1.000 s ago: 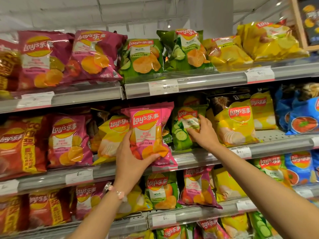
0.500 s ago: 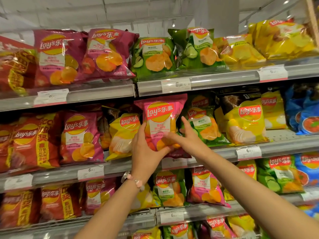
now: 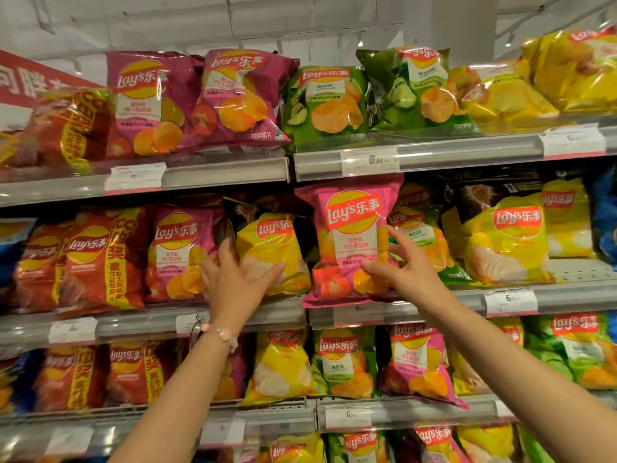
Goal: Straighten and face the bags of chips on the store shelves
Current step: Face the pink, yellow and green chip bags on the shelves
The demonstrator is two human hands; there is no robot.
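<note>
**Both hands on the middle shelf, pink bag standing upright**

The pink Lay's bag [image 3: 350, 242] stands upright on the middle shelf [image 3: 434, 297], logo forward, its bottom seam overhanging the shelf's front rail and its top edge reaching the rail of the upper shelf [image 3: 467, 150]. A dark gap lies between it and the yellow Lay's bag [image 3: 270, 252] to its left; on its right it overlaps a green cucumber bag [image 3: 424, 242].

The right hand [image 3: 405, 272] touches the pink bag's lower right side with spread, nearly straight fingers, gripping nothing. The left hand [image 3: 233, 279], a beaded bracelet [image 3: 218, 332] at the wrist, grips the yellow bag's left side, thumb across its front and fingers behind its edge.

The bags are glossy, crinkled foil pillows that catch the ceiling lights; the rails are smooth grey strips carrying paper price tags [image 3: 510, 300].

Half a second ago the left hand held the pink bag's left edge; it now sits on the yellow bag, and the pink bag stands squarer, without that hand's support.
</note>
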